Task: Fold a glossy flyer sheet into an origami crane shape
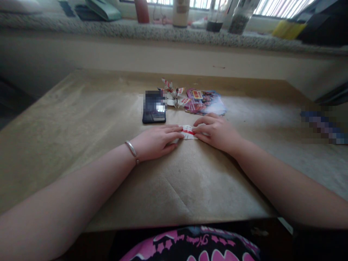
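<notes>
A small folded piece of white and red paper point(188, 132) lies on the brown paper-covered table point(81, 119), between both hands. My left hand point(156, 141), with a silver bracelet at the wrist, lies over the paper's left end, fingers together and pressing it down. My right hand point(216, 131) holds the paper's right end, fingers curled and pinched on its edge. Just beyond the hands lie folded paper cranes point(174, 95) in the same white and red print.
A dark phone point(154, 107) lies behind my left hand. A stack of colourful printed sheets point(205, 102) sits behind my right hand. A stone ledge point(163, 32) at the back carries bottles, jars and a yellow item.
</notes>
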`<state>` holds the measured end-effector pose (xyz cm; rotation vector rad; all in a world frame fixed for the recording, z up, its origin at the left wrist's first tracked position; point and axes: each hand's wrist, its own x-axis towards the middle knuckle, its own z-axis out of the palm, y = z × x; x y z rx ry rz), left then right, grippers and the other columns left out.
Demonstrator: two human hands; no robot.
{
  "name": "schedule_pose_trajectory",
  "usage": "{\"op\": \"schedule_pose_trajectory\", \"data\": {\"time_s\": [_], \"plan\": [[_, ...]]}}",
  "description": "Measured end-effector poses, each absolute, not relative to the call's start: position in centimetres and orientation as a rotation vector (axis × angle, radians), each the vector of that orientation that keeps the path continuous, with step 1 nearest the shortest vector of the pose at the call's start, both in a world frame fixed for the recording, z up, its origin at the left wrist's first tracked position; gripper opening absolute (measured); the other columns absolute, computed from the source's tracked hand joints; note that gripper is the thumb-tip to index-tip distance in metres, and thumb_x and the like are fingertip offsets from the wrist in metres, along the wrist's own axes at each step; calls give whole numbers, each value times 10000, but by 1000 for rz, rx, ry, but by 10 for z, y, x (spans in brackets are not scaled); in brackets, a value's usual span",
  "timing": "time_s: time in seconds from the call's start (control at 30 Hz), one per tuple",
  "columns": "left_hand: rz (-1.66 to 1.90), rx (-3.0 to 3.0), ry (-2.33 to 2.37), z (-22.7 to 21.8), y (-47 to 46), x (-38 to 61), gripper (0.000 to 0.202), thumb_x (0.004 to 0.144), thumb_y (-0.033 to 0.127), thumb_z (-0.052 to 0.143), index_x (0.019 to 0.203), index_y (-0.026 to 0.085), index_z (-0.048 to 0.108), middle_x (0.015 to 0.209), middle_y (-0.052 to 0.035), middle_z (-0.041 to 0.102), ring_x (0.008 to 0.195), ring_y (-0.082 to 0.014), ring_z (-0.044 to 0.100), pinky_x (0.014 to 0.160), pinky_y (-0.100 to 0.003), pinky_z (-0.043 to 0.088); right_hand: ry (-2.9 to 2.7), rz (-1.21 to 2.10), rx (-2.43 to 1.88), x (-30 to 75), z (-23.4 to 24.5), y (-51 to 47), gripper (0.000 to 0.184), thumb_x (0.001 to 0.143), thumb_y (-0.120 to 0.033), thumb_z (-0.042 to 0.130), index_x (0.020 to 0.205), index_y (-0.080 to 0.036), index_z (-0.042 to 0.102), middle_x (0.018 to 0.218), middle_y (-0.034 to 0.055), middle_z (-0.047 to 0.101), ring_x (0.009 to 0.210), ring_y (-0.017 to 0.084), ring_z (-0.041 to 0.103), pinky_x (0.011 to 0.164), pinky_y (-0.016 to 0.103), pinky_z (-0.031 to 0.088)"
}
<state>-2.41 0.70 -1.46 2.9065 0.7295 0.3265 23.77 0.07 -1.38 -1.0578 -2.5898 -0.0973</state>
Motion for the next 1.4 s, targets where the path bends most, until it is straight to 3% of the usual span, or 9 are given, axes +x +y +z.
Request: {"op": "schedule_pose_trajectory", "data": {"time_s": [0.27,0.43,0.73,0.93,1.03,1.13,1.23,1.4], "plan": [[496,3010,799,-15,4,-19,352,953,260,455,1238,145,626,1272,-98,646,1130,-219,620,990,-365,522,-2673,-74,-914,228,-12,-4,319,926,-139,464,1088,-196,732,1031,82,729,924,203,602,856,337,485],[492,3046,903,-16,0,-17,319,966,270,447,1141,145,683,1118,-103,679,959,-216,649,837,-348,564,-2670,-58,-879,225,-14,-5,268,934,-247,517,1077,-159,725,1022,112,714,928,211,612,860,353,496],[546,3034,848,-16,4,-16,294,952,258,456,1109,154,683,1055,-97,688,941,-205,625,865,-355,521,-2637,-22,-867,224,-16,-5,251,942,-255,516,1040,-183,736,1006,104,714,919,208,616,835,354,508],[748,2877,1329,-8,11,-25,301,918,350,498,1107,199,676,1173,-108,633,1098,-290,576,973,-501,448,-2626,-1,-889,223,-17,-4,239,936,-240,521,1021,-176,735,1023,95,714,928,208,615,851,350,505],[868,2699,1700,-16,23,-35,302,887,400,552,1131,255,655,1322,-111,529,1211,-359,486,1017,-603,390,-2622,25,-892,223,-17,-4,239,931,-235,518,1015,-182,735,1022,92,713,923,205,609,845,345,503],[1021,2617,1742,-29,40,-46,348,859,478,584,1144,284,629,1383,-101,464,1267,-391,414,1052,-654,337,-2616,22,-893,223,-16,-4,238,927,-232,515,1000,-185,737,1010,87,712,911,200,604,831,336,499],[893,2480,1829,-33,51,-50,382,873,489,540,1175,271,629,1427,-119,413,1320,-426,366,1069,-682,311,-2607,18,-889,223,-16,-4,235,922,-227,517,997,-181,735,1003,93,709,905,199,602,823,335,495],[634,2339,1964,-20,51,-47,504,822,379,530,1316,279,564,1500,-105,340,1405,-435,262,1144,-663,212,-2599,21,-881,224,-18,-3,222,917,-230,529,994,-178,729,1007,95,705,909,205,602,823,340,493]]}}
